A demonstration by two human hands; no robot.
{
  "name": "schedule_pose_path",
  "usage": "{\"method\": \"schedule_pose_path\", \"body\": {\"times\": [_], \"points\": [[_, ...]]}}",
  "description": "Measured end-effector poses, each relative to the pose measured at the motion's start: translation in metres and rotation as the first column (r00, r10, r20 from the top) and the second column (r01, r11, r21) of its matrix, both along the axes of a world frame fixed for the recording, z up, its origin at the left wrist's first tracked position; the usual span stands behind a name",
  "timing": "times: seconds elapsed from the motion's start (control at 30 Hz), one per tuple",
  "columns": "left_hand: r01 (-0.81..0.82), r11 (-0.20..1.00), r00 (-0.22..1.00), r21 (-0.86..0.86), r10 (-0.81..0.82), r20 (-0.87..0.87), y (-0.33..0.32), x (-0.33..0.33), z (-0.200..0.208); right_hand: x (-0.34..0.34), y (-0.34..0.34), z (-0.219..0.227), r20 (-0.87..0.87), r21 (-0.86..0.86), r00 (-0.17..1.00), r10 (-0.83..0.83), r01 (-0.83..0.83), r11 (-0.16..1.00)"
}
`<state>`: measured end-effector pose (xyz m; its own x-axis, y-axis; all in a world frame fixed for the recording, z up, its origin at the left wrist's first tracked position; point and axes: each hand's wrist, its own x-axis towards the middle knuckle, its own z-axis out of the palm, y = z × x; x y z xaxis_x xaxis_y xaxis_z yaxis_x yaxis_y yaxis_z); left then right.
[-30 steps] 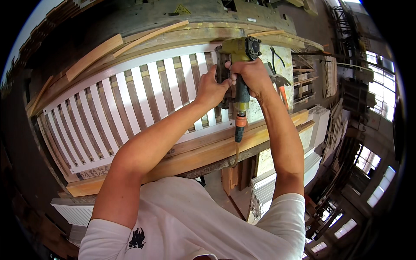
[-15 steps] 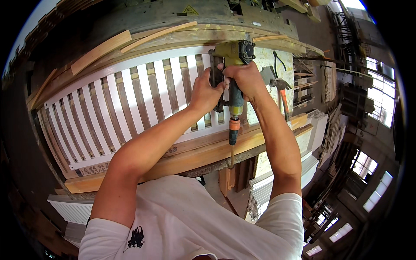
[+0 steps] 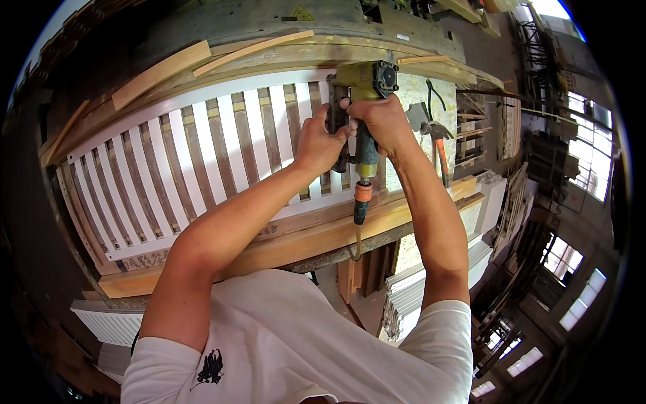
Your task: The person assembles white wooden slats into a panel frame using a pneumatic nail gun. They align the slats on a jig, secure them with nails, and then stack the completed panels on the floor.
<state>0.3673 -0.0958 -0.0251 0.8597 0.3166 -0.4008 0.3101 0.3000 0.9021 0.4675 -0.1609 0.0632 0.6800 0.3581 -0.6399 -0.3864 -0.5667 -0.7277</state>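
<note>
A yellow-green and black nail gun (image 3: 365, 75) is held over the right end of a white slatted panel (image 3: 262, 81). My right hand (image 3: 385, 122) wraps round its grip, with the orange and black air-hose coupling (image 3: 363, 194) pointing toward me below. My left hand (image 3: 320, 143) is closed about the gun's dark magazine (image 3: 337, 114), its fingers partly hidden behind it. The two hands nearly touch. The panel lies flat on a wooden bench, and its slats run away from me. Where the gun's nose meets the panel is hard to see.
Right of the gun lie a hammer (image 3: 441, 156) with an orange handle and a pair of black-handled pliers (image 3: 435, 98). Loose wood strips (image 3: 161, 73) rest along the far bench edge. A thick timber (image 3: 303, 247) runs along the near edge. White slats (image 3: 404, 296) are stacked below.
My view has shifted very slightly, moving the panel and bench a little in the picture. Both hands keep the same hold on the nail gun.
</note>
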Motion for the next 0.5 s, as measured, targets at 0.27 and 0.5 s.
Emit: {"method": "schedule_pose_path", "body": {"times": [0.27,0.5], "points": [[-0.059,0.998,0.998,0.018,0.059,0.0,0.015,-0.02,-0.002,-0.018,0.019,-0.004,-0.069,0.16,0.997,-0.015,0.026,0.987],[-0.16,0.986,0.985,0.043,0.157,0.071,0.014,-0.024,-0.009,-0.021,0.024,-0.006,-0.014,0.124,0.999,0.034,-0.032,0.992]]}}
